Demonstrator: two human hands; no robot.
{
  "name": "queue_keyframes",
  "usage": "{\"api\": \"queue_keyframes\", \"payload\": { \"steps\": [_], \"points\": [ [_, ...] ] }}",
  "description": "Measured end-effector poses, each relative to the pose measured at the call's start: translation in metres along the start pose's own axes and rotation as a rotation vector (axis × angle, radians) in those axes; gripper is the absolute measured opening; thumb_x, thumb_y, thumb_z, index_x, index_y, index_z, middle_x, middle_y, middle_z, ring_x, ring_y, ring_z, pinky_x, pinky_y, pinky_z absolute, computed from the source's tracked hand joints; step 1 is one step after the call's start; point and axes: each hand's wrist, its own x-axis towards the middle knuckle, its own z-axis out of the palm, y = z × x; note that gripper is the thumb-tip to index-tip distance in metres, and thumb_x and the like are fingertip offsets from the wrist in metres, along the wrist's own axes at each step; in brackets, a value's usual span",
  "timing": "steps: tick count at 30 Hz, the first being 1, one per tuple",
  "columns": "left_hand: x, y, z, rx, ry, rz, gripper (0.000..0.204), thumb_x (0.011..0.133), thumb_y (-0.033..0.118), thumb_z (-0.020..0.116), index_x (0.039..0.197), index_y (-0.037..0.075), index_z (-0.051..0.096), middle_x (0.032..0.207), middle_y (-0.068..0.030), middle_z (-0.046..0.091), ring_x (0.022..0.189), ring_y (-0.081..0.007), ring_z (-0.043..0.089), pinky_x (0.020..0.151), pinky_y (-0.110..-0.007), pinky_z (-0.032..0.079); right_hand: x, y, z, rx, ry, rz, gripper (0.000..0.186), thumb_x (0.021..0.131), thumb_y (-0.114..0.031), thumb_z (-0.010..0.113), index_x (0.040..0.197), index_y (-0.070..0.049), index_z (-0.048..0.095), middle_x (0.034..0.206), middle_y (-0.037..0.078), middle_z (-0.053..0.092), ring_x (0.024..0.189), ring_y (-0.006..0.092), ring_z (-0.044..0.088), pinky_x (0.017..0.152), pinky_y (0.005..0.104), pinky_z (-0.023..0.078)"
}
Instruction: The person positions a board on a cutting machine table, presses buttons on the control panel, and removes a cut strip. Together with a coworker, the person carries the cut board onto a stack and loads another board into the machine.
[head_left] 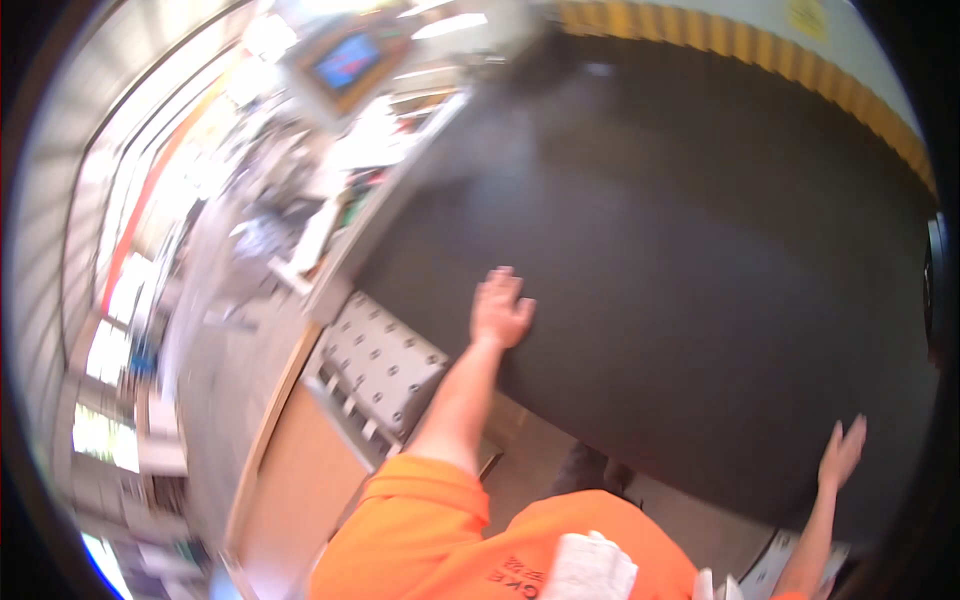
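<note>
A broad, smooth black surface [650, 220] fills the middle and right of the head view. My left hand [501, 305] rests on or just over its near left part, fingers spread and nothing held. My right hand [842, 450] is at the near right part of the same surface, fingers apart and empty; whether it touches cannot be made out. Left of my left forearm, a pale metal plate [383, 362] with rows of small round fittings adjoins the surface. My orange shirt shows along the lower edge, with a white cloth [590, 570] on its front.
A yellow corrugated strip [740, 55] runs along the far edge. At the upper left are a screen [342, 62] and clutter beside a pale rail [400, 160]. A wooden panel [290, 460] stands at the lower left. A dark trousered leg [580, 465] shows below the surface's near edge.
</note>
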Motion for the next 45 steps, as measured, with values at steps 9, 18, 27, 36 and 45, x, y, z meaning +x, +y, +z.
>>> {"api": "queue_keyframes", "payload": {
  "steps": [9, 18, 27, 36, 45],
  "points": [
    [-0.029, -0.013, -0.006, -0.013, -0.062, -0.11, 0.058, 0.097, 0.041, 0.046, 0.142, 0.003, 0.047, 0.158, -0.0141, 0.03, 0.148, -0.0266, 0.022, 0.121, -0.04, 0.016, 0.008, 0.008, 0.051, -0.362, -0.268, 0.208, 0.066, 0.103, -0.054, 0.033, 0.155, -0.014, 0.024, 0.161, 0.006, 0.025, 0.148, 0.0253, 0.025, 0.116, 0.0478, 0.026],
    [-0.087, 0.023, -0.002, -0.024, 0.082, -0.163, 0.052, 0.096, 0.036, 0.05, 0.135, 0.003, 0.054, 0.154, -0.0164, 0.035, 0.145, -0.0298, 0.029, 0.12, -0.043, 0.021, -0.011, -0.014, 0.029, 0.802, -0.576, -0.092, 0.065, 0.096, -0.039, 0.057, 0.147, -0.003, 0.039, 0.144, 0.016, 0.044, 0.134, 0.0284, 0.042, 0.113, 0.0421, 0.033],
    [-0.068, 0.036, -0.003, -0.041, 0.17, -0.072, 0.043, 0.09, 0.031, 0.058, 0.122, 0.003, 0.062, 0.145, -0.0164, 0.048, 0.138, -0.0331, 0.04, 0.115, -0.044, 0.03, -0.102, -0.19, -0.27, 1.925, -1.548, -0.518, 0.065, 0.072, -0.046, 0.083, 0.113, 0.002, 0.069, 0.087, 0.014, 0.067, 0.07, 0.0183, 0.059, 0.06, 0.0282, 0.043],
    [-0.088, 0.005, 0.004, 0.039, 0.08, -0.103, 0.049, 0.092, 0.03, 0.054, 0.129, -0.002, 0.058, 0.15, -0.0187, 0.041, 0.142, -0.0323, 0.035, 0.117, -0.044, 0.025, -0.072, -0.178, -0.314, 2.134, -0.868, -0.441, 0.017, 0.085, -0.008, 0.076, 0.089, 0.006, 0.069, 0.082, 0.019, 0.069, 0.072, 0.0246, 0.068, 0.065, 0.0313, 0.052],
    [-0.068, 0.024, 0.01, 0.028, 0.043, -0.089, 0.05, 0.097, 0.032, 0.048, 0.134, -0.001, 0.055, 0.152, -0.0154, 0.04, 0.143, -0.0288, 0.032, 0.119, -0.04, 0.023, -0.064, -0.222, -0.383, 2.696, -0.62, -1.284, 0.043, 0.088, -0.037, 0.062, 0.096, 0.005, 0.068, 0.098, 0.017, 0.071, 0.095, 0.0265, 0.069, 0.085, 0.0368, 0.053]
  ]
}}
